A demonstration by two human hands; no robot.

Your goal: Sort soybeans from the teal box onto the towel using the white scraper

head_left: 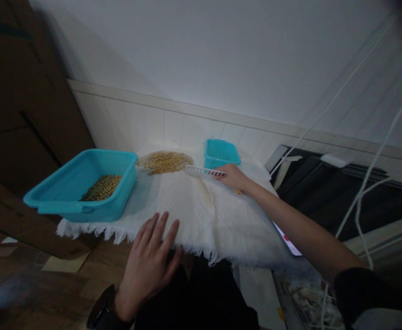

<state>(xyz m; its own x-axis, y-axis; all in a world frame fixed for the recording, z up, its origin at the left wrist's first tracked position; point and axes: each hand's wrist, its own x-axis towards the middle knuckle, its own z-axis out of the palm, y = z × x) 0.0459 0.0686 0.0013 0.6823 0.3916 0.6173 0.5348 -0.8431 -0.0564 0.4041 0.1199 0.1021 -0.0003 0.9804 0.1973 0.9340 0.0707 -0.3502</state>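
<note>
A white fringed cloth covers a low surface in front of me. My left hand lies flat on its near edge, fingers stretched out and empty. My right hand reaches to the far side and grips a white comb-like tool that points left toward a pile of yellow-brown beans lying on the cloth. A large turquoise tub holding some beans stands at the left. A smaller turquoise tub stands at the back, just beyond my right hand.
A white tiled wall runs behind the cloth. Dark wooden furniture is at the left. White cables hang at the right over a dark panel. A wooden floor lies below left.
</note>
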